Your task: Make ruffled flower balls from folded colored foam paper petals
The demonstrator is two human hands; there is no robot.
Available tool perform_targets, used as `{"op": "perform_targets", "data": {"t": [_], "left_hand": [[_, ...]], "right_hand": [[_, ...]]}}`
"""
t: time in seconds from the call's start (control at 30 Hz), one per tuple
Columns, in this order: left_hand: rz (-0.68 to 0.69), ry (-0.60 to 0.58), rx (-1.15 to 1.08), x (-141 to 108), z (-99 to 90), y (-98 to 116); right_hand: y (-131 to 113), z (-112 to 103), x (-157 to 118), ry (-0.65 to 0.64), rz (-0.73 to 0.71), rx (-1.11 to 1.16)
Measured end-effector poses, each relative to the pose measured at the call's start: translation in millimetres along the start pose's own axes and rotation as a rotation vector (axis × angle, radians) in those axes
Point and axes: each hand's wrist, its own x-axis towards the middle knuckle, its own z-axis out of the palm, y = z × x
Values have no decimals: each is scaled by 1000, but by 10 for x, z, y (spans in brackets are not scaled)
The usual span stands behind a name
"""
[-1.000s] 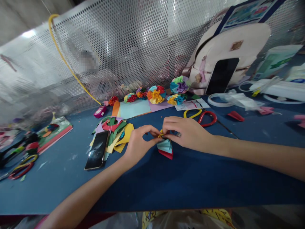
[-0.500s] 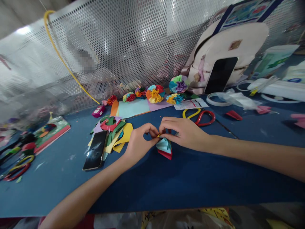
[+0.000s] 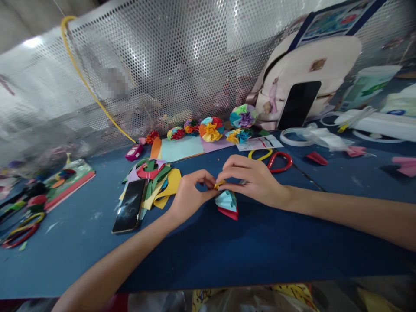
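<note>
Over the table's middle, my left hand (image 3: 191, 188) and my right hand (image 3: 255, 177) meet fingertip to fingertip at a pleated paper piece (image 3: 226, 200). Light blue and red fans of it hang below the fingers, with a bit of yellow paper (image 3: 218, 184) at the pinch. Both hands are closed in a pinch; the right index and middle fingers arch above the thumb. The part between the fingertips is mostly hidden. Just behind my right hand lie scissors with one yellow handle (image 3: 260, 154) and one red handle (image 3: 280, 161).
Left of my hands lie a phone (image 3: 129, 206) and paper scraps (image 3: 170, 186). Several pleated paper balls (image 3: 212, 129) line the back by coloured sheets (image 3: 180, 149). A second phone (image 3: 299, 105) leans on a backpack (image 3: 341, 60). More scissors (image 3: 24, 229) lie far left.
The pleated paper piece has shifted slightly right and down. My right hand's fingers have lifted and arched a little more, while my left hand stays nearly in place.
</note>
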Motion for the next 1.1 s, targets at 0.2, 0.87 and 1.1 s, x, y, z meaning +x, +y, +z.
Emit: {"op": "perform_targets", "data": {"t": [0.2, 0.87, 1.1], "left_hand": [[-21, 3, -22, -10, 8, -23], [70, 7, 263, -63, 20, 81], [130, 61, 301, -70, 14, 75]], "right_hand": [[-12, 8, 3, 5, -5, -4], [-42, 31, 4, -39, 77, -63], [-13, -12, 67, -78, 184, 174]]}}
